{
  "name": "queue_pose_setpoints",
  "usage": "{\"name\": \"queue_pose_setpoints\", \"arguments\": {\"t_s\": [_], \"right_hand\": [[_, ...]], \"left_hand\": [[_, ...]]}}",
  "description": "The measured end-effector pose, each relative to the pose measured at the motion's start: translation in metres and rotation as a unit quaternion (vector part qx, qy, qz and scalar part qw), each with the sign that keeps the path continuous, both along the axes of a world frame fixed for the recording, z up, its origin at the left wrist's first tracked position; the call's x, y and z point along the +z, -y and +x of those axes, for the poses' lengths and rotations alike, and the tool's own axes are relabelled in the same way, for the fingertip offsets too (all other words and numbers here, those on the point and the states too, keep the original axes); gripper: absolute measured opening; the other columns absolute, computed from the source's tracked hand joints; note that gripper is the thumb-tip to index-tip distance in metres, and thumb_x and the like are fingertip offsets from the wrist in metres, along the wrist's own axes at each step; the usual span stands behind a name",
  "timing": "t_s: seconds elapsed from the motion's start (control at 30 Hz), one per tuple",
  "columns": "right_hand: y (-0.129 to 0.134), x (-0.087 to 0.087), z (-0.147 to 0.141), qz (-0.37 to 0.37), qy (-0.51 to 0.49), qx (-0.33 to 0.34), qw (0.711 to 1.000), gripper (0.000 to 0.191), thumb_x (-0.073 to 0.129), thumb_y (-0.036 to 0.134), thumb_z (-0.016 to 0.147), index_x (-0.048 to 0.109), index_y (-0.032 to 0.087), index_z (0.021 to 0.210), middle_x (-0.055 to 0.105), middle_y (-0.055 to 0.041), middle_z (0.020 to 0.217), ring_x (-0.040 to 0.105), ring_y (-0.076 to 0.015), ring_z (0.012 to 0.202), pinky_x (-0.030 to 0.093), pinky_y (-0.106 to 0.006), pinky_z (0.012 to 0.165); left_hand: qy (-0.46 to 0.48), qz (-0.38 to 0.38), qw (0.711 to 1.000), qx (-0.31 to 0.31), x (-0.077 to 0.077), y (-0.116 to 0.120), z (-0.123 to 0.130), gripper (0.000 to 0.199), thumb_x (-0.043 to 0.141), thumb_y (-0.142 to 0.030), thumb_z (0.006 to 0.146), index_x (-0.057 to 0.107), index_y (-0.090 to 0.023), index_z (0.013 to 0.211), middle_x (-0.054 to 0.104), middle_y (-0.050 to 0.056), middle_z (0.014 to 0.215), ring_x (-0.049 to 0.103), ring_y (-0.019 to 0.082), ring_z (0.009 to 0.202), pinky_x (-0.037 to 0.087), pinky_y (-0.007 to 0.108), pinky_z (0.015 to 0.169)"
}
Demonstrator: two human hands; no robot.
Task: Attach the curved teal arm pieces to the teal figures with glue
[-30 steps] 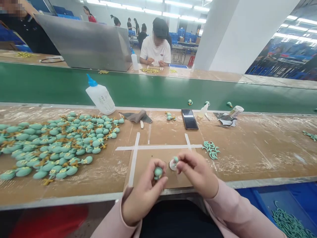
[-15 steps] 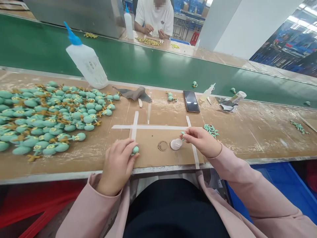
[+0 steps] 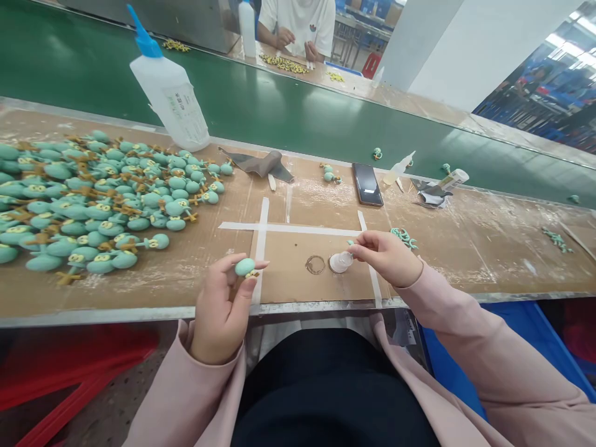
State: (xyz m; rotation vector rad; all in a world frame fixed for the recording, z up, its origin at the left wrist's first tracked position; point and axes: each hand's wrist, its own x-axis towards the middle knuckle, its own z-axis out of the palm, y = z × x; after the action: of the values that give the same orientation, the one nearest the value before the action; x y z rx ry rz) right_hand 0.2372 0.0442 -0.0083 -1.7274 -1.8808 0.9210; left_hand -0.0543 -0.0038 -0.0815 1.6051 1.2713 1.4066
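Note:
Between the thumb and fingers of my left hand (image 3: 221,313) is a mint-green figurine (image 3: 244,267) with a smooth round head and a brown part, raised above the table's near edge. My right hand (image 3: 388,257) pinches a small curved green piece (image 3: 351,243), partly hidden by the fingertips, just above and beside a small whitish translucent pot (image 3: 340,262). Left of the pot, a thin ring-shaped mark (image 3: 315,265) shows on the cardboard sheet (image 3: 284,279). More curved green pieces (image 3: 404,237) lie in a small heap beyond my right hand.
A big pile of green figurines (image 3: 107,205) covers the left side. Behind it stands a large glue bottle (image 3: 174,105) with a blue tip. A phone (image 3: 367,184), a small squeeze bottle (image 3: 399,169) and cloth scraps (image 3: 261,164) lie along the green belt (image 3: 298,112). A co-worker (image 3: 298,28) sits opposite.
My left hand has turned palm-up, so the figurine's round head now faces upward into view. My right hand has shifted slightly, its fingertips now lower at the pot's rim. The camera has moved a little.

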Motion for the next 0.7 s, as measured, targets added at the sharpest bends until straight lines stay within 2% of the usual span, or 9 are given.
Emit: {"name": "queue_pose_setpoints", "arguments": {"t_s": [0.2,0.4,0.6,0.7], "right_hand": [[0.003,-0.004,-0.003,0.036,0.039,-0.002,0.999,0.027,0.057,0.041,0.082,0.057,0.019,0.068,0.060,-0.0029,0.065,0.054,-0.0169,0.065,0.042,-0.029,0.061],[0.004,-0.004,-0.003,0.048,0.048,-0.004,0.998,0.024,0.057,0.039,0.082,0.058,0.019,0.069,0.062,-0.0033,0.068,0.057,-0.0181,0.066,0.044,-0.031,0.064],[0.006,0.000,0.002,0.053,0.067,0.004,0.996,0.023,0.056,0.038,0.084,0.062,0.019,0.073,0.066,-0.0042,0.070,0.058,-0.0184,0.067,0.045,-0.032,0.067],[0.006,0.001,0.003,0.057,0.077,0.006,0.995,0.024,0.056,0.039,0.084,0.060,0.019,0.071,0.063,-0.0032,0.067,0.056,-0.0175,0.065,0.043,-0.031,0.063]], "left_hand": [[0.013,-0.008,1.000,0.010,-0.003,0.003,-0.002,0.035,0.059,-0.025,0.091,0.050,-0.023,0.125,0.069,0.010,0.109,0.066,0.024,0.103,0.050,0.040,0.088],[0.064,-0.031,0.997,-0.005,0.002,0.005,-0.001,0.028,0.057,-0.026,0.093,0.053,-0.023,0.120,0.068,0.005,0.093,0.066,0.018,0.088,0.054,0.031,0.077],[0.116,-0.048,0.992,-0.018,0.006,0.009,0.005,0.026,0.057,-0.026,0.093,0.053,-0.024,0.119,0.068,0.003,0.089,0.064,0.013,0.071,0.053,0.025,0.063],[0.138,-0.048,0.989,-0.019,0.007,0.010,0.007,0.025,0.057,-0.024,0.093,0.053,-0.025,0.118,0.068,0.002,0.090,0.064,0.012,0.070,0.053,0.023,0.060]]}}
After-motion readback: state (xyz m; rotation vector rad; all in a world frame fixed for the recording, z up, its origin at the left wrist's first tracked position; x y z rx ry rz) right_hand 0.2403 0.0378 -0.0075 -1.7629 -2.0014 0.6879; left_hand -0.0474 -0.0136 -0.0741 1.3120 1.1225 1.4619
